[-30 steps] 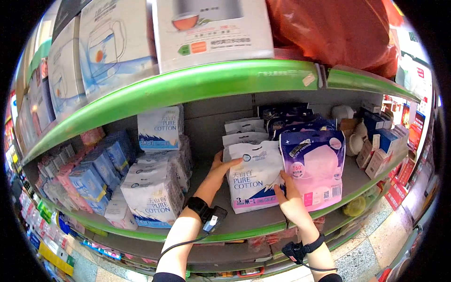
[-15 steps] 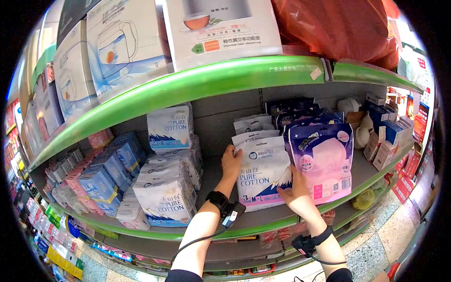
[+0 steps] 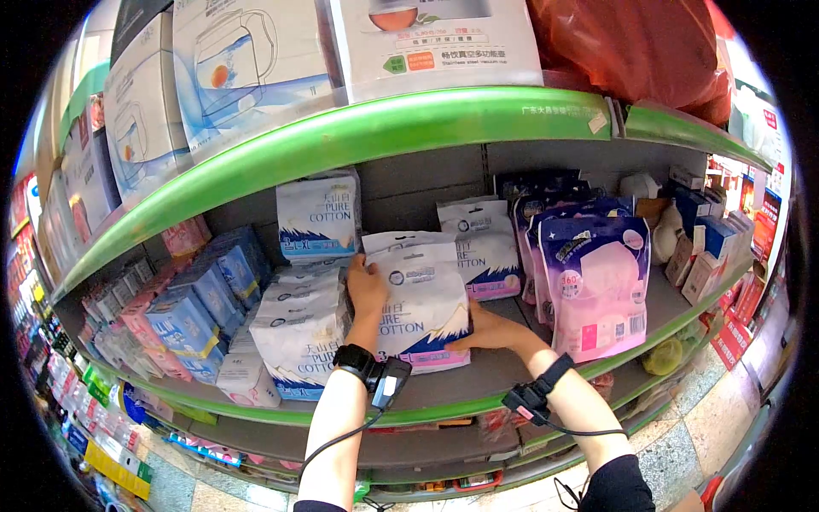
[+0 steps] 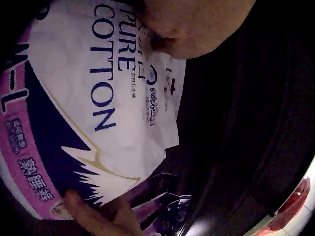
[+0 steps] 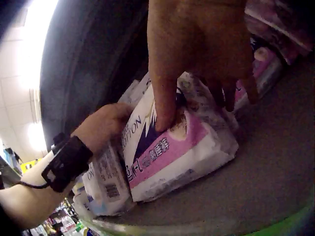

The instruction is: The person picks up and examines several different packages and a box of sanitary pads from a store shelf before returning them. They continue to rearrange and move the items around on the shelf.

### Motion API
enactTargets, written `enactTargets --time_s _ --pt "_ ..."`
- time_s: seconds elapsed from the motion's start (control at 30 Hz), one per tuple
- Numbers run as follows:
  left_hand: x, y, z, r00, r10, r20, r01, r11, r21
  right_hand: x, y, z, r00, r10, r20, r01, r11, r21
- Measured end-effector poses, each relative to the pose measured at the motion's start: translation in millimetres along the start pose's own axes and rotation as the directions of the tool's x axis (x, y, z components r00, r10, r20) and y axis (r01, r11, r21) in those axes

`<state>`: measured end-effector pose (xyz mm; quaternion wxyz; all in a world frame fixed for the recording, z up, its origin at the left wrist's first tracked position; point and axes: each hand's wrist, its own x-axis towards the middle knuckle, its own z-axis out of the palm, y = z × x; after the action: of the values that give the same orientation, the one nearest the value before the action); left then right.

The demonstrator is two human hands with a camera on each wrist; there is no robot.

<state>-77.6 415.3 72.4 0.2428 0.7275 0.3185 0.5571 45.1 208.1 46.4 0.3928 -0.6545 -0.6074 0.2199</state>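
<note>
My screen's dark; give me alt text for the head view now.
A person's left hand and right hand hold a pink-banded white PURE COTTON pack at a green-edged store shelf. Blue-banded PURE COTTON packs sit left of it; purple-and-pink packs stand to its right.

white, navy and pink against bright green

the front pure cotton pack [image 3: 422, 299] was white with navy lettering, a gold-edged navy mountain pattern and a pink bottom band. the upright pouch [image 3: 600, 286] was dark purple-blue above, pink below. the upper shelf edge [image 3: 426, 121] was green, the plastic bag [image 3: 636, 43] rust red, the sleeve [image 3: 618, 485] black.
</note>
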Motion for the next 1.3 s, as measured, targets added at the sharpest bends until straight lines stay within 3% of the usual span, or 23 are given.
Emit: enactTargets --time_s 0.03,0.1,0.17,0.23,0.27,0.3,0.37,0.4,0.47,0.5,0.57,0.67,0.73,0.8,0.87,0.93,1.0,1.07,1.1,1.13,1.2,1.23,1.3 --pt "5 -9 1 0.998 -0.055 0.001 0.055 0.996 -0.068 4 -3 2 0.987 -0.148 0.061 0.150 0.988 -0.021" --pt "6 -13 -1 0.994 -0.109 0.006 0.109 0.985 -0.133 9 0 4 0.988 -0.142 0.053 0.140 0.989 0.036" --pt "-1 4 -11 0.999 -0.002 -0.048 0.001 1.000 -0.027 10 -2 1 0.990 -0.136 0.044 0.131 0.987 0.097" --pt "-2 -2 -6 0.997 0.015 -0.073 -0.017 1.000 -0.018 3 -7 -20 0.972 0.223 -0.076 -0.215 0.971 0.107" --pt "-3 -6 -3 0.995 0.031 -0.099 -0.032 0.999 -0.011 9 14 -25 0.911 0.270 -0.311 -0.220 0.957 0.188" --pt "-5 -3 -3 0.995 0.028 -0.097 -0.029 1.000 -0.010 6 8 -37 0.839 0.258 -0.479 -0.113 0.944 0.311" --pt "-13 7 -6 0.983 0.119 -0.143 -0.117 0.993 0.024 11 43 -43 0.727 0.117 -0.676 -0.074 0.993 0.092" --pt "-14 7 -6 0.983 0.120 -0.141 -0.118 0.993 0.024 19 61 -45 0.726 0.118 -0.677 -0.074 0.993 0.093" --pt "-16 8 -5 0.980 0.118 -0.157 -0.127 0.991 -0.047 33 88 -48 0.753 0.149 -0.641 -0.275 0.956 -0.100" --pt "-17 11 -7 0.980 0.119 -0.159 -0.128 0.991 -0.046 37 88 -50 0.753 0.147 -0.641 -0.272 0.957 -0.101" --pt "-18 19 -11 0.993 0.027 -0.118 -0.031 0.999 -0.030 48 84 -56 0.718 0.349 -0.602 -0.435 0.900 0.003" --pt "-19 15 -11 0.990 0.075 -0.121 -0.079 0.996 -0.028 60 97 -57 0.741 0.238 -0.628 -0.356 0.932 -0.067" --pt "-24 16 -13 0.988 0.085 -0.128 -0.092 0.995 -0.044 76 112 -52 0.699 0.212 -0.683 -0.351 0.934 -0.070" --pt "-25 19 -15 0.987 0.092 -0.133 -0.100 0.994 -0.054 86 112 -45 0.747 0.093 -0.659 -0.202 0.975 -0.091" --pt "-26 21 -17 0.992 0.070 -0.105 -0.077 0.995 -0.070 94 104 -38 0.725 0.132 -0.676 -0.276 0.955 -0.110" --pt "-26 21 -17 0.992 0.054 -0.117 -0.063 0.995 -0.071 105 105 -35 0.854 0.112 -0.508 -0.154 0.987 -0.040" --pt "-27 22 -17 0.991 0.039 -0.129 -0.048 0.996 -0.072 111 98 -31 0.868 0.067 -0.492 -0.128 0.988 -0.092" --pt "-28 23 -17 0.985 0.053 -0.163 -0.065 0.996 -0.069 113 80 -31 0.958 0.131 -0.254 -0.136 0.991 -0.001" --pt "-27 21 -16 0.984 0.051 -0.168 -0.062 0.996 -0.063 140 124 -21 0.970 0.007 -0.244 0.005 0.999 0.049" --pt "-27 20 -15 0.978 0.100 -0.183 -0.115 0.991 -0.072 139 113 -17 0.972 0.004 -0.236 0.008 0.999 0.049" --pt "-26 18 -14 0.968 0.147 -0.202 -0.165 0.983 -0.075 139 97 -9 0.955 -0.046 -0.293 -0.001 0.987 -0.159" --pt "-25 18 -14 0.973 0.115 -0.200 -0.133 0.988 -0.077 138 92 -9 0.952 -0.092 -0.291 0.097 0.995 0.004" --pt "-20 18 -12 0.976 0.083 -0.199 -0.101 0.991 -0.084 125 72 -16 0.966 -0.089 -0.244 0.091 0.996 -0.001"
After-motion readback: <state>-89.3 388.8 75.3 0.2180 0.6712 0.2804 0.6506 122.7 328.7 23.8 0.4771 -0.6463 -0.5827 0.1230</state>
